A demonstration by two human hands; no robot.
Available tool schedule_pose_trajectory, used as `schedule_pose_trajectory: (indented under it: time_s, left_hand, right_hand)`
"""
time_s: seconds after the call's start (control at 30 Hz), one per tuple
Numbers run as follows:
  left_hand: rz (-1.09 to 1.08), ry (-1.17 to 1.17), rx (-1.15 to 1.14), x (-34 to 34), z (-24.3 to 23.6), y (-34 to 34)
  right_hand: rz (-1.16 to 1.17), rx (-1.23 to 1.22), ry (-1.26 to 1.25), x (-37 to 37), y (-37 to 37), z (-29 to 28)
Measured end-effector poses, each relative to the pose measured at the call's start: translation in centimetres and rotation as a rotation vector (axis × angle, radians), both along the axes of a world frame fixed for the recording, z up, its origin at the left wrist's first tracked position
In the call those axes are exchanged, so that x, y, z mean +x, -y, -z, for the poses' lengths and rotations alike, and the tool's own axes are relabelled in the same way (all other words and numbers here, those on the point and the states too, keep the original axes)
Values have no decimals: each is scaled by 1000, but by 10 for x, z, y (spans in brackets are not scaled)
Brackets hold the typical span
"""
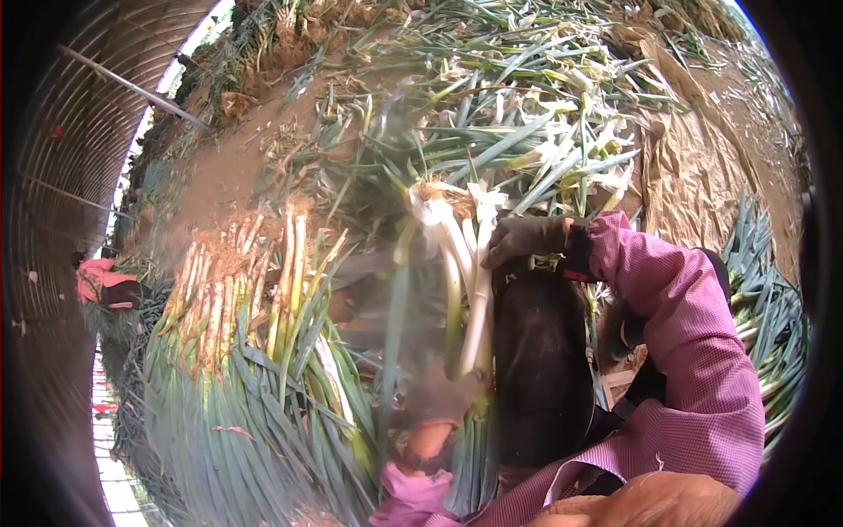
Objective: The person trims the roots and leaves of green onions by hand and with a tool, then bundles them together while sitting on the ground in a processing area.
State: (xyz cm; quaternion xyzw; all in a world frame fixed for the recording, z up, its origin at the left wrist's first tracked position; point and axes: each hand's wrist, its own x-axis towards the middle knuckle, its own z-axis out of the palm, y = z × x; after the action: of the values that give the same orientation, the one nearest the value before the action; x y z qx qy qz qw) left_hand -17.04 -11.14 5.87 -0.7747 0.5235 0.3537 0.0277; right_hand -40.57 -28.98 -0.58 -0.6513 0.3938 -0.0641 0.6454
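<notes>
Arched side: a grey, ribbed covering curves along the left rim; beside it is a distant person in a pink top and dark trousers.
Brown-stemmed heap: long green onions with dry brown skins and soil-coloured roots lie with their leaves toward the lower edge.
Left hand: a blurred hand in a brownish glove, with a pink cuff, is at the lower part of the bunch; I cannot tell how far it is closed or whether it grips.
White bunch: several smooth, pale onion stalks with tan roots lie between the hands, roots away from the camera wearer.
Leaf litter: loose green leaves with whitish scraps spread just beyond those roots.
Right hand: a dark grey fabric glove has its fingers bent and drawn together at the rightmost stalk, apparently pinching it below the roots.
Snag risk: a hard sideways pull could split a tender stalk; a loose left hold could let the bunch fan apart.
Edges and room: the brown-stemmed heap limits leftward movement; the black, rounded form closely borders the stalks on the right. Beyond it lie a crumpled brown sheet and another green-leaved pile. Lifting over the litter seems the easier path.
</notes>
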Motion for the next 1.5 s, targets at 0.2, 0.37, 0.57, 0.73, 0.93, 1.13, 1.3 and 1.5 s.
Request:
schedule_pose_trajectory:
  time_s: [0.2,0.37,0.57,0.73,0.93,1.13,1.3,1.5]
  left_hand:
    - [216,224,-234,0,21,4]
    - [323,-78,-65,35,74,33]
    - [-13,-751,-70,30,45,6]
    - [280,-598,12,6,14,-11]
    - [264,-263,-496,-57,-30,-28]
    - [176,-188,-349,-32,-42,-10]
    - [190,-208,-302,-9,-31,-2]
    - [376,-200,-299,2,-31,-17]
  right_hand:
    - [122,344,558,8,-5,42]
    - [154,437,272,33,-18,-11]
    - [30,-68,373,43,-44,-67]
    - [108,-182,147,15,-95,-143]
    - [342,-285,179,5,-133,-165]
    - [242,-355,336,-5,-111,-122]
    - [659,-873,30,-59,-69,-94]
    - [416,-723,764,-14,-36,-56]
